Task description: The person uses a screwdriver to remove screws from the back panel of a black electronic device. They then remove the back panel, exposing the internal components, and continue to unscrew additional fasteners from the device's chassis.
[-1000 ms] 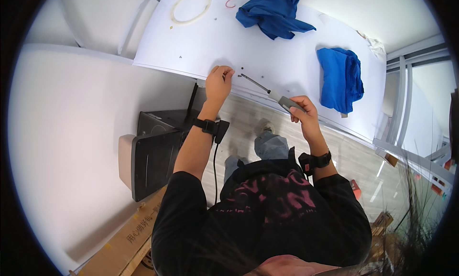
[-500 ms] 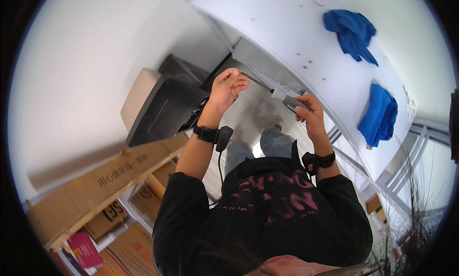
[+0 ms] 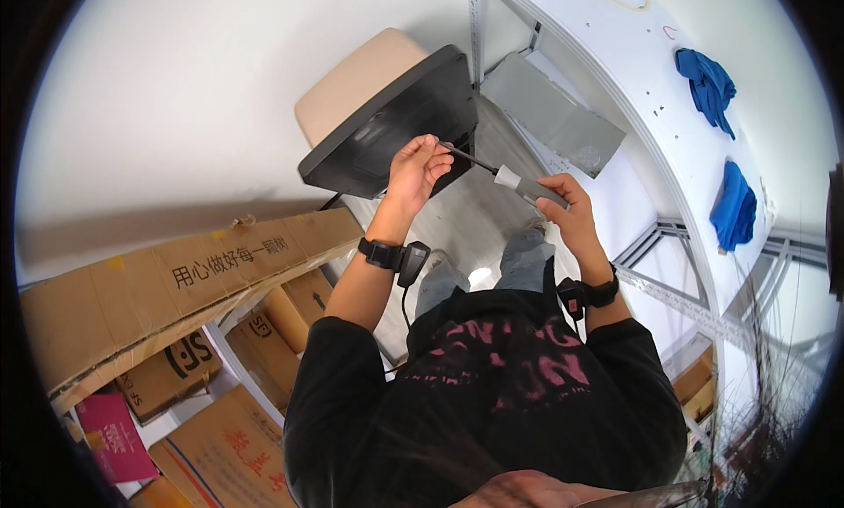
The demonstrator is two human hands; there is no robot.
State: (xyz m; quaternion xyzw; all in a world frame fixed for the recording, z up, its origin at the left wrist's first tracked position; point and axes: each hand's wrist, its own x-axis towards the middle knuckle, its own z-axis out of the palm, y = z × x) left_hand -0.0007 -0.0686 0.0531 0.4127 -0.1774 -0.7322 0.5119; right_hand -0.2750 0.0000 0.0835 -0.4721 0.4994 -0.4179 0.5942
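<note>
Two bare hands share one grey-handled screwdriver, which spans the gap between them, its tip up at the left and its handle lower at the right; beyond the tip, in view, lies a black-and-beige seat-like piece, contact not evident; for good control, my judgement is to hold tip and shaft in one straight line, let the left pinch steady the tip, and turn only from the handle; too hard a push could slip the tip toward the fingertips; light pressure seems best; left hand: thumb and forefinger drawn narrow at the screwdriver's tip, remaining fingers loosely curled and apart; whether some small part also sits in that pinch is too small to tell; right hand: closed round the rear of the handle, thumb on the near side, grip apparently relaxed; off to the right, well apart from both hands, a white table carries two blue cloths and scattered small dark bits.
</note>
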